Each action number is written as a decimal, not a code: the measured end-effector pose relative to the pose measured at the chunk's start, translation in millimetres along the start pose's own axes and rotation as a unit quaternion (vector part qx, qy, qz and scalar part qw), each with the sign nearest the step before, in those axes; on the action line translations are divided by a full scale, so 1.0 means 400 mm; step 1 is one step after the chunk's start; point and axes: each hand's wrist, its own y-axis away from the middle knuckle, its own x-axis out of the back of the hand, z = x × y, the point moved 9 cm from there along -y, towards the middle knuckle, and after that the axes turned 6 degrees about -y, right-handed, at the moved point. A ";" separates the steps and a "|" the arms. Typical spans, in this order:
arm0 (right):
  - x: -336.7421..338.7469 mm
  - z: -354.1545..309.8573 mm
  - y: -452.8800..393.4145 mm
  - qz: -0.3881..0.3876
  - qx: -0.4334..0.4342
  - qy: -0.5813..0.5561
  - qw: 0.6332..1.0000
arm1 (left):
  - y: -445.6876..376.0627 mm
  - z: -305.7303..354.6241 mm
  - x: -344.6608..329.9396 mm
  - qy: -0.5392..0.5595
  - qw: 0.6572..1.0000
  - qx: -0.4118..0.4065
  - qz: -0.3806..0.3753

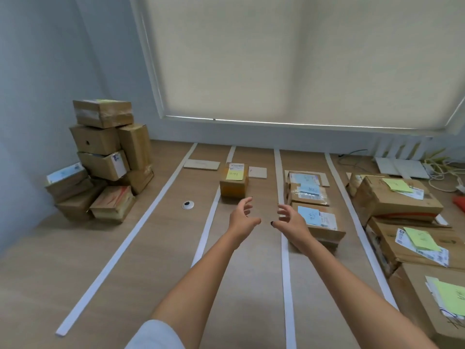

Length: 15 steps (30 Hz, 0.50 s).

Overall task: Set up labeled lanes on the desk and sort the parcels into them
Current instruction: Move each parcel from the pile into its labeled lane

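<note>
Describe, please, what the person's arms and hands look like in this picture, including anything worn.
Both forearms are bare, with no watch, bracelet or gloves visible. The left hand and right hand show dark-painted nails. A short white sleeve covers the left upper arm.

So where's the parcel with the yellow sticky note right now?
In the head view, the parcel with the yellow note sits on the desk in the second lane from the left, just beyond both empty hands, with a small card at its right.
</note>
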 end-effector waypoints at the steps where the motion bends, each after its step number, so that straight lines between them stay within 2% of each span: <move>1: -0.035 -0.016 -0.008 -0.006 0.005 0.005 1.000 | -0.012 -0.014 0.028 0.004 1.000 -0.003 -0.005; 8: -0.330 -0.118 -0.112 0.025 0.031 0.022 0.999 | -0.154 -0.141 0.292 0.002 0.999 -0.027 -0.028; 15: -0.706 -0.206 -0.179 0.042 -0.011 0.006 0.999 | -0.254 -0.282 0.640 -0.013 0.998 -0.028 -0.053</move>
